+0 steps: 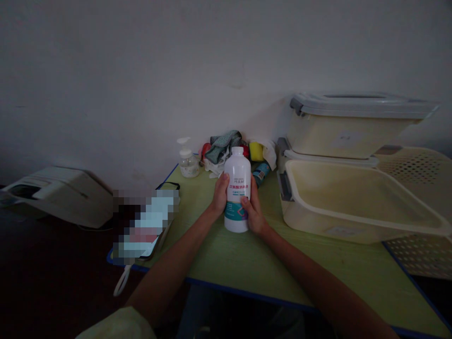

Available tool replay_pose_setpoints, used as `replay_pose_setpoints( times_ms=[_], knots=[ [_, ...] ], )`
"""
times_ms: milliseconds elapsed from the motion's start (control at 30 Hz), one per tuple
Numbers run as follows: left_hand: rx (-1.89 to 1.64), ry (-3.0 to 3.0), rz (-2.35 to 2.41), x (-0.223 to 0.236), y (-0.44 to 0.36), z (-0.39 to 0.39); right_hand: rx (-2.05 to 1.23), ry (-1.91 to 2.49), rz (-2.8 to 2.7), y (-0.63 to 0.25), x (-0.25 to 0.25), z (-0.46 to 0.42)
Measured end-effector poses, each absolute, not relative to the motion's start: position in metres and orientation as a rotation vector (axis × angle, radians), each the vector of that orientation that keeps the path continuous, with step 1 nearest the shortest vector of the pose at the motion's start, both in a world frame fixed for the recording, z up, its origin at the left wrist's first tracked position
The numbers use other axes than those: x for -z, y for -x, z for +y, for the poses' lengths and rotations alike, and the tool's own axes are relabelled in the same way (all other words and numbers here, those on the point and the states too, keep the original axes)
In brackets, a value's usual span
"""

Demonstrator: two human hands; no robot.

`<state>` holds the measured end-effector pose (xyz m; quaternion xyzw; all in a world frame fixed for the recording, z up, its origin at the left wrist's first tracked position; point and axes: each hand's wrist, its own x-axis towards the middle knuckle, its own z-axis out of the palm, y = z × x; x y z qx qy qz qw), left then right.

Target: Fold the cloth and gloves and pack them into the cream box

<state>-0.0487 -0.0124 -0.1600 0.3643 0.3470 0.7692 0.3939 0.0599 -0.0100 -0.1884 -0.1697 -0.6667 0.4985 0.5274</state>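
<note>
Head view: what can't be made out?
Head view:
White plastic bottle: parts of its sides, covered by left fingers and right fingers.
Flat bright-screened device: content shown, masked by pixel blocks.
White label on cream lidded plastic box: print, too small.
Perforated cream plastic basket: right end, cut by picture edge.

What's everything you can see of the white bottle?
The white bottle looks like glossy plastic, with a white cap on its narrow neck, red and dark Chinese printing, and a teal panel lower down. Held upright by the left hand and right hand, it's over the green tabletop; whether it rests there isn't clear.
</note>
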Motion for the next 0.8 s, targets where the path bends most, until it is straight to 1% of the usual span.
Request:
replay_pose_setpoints(
  times_ms=[800],
  knots=[
    [-1.950,-0.947,0.804,0.1617,0.0499,-0.0135,-1.238,0.413,-1.533,-0.0588,0.1958,-0.0084]
  ],
)
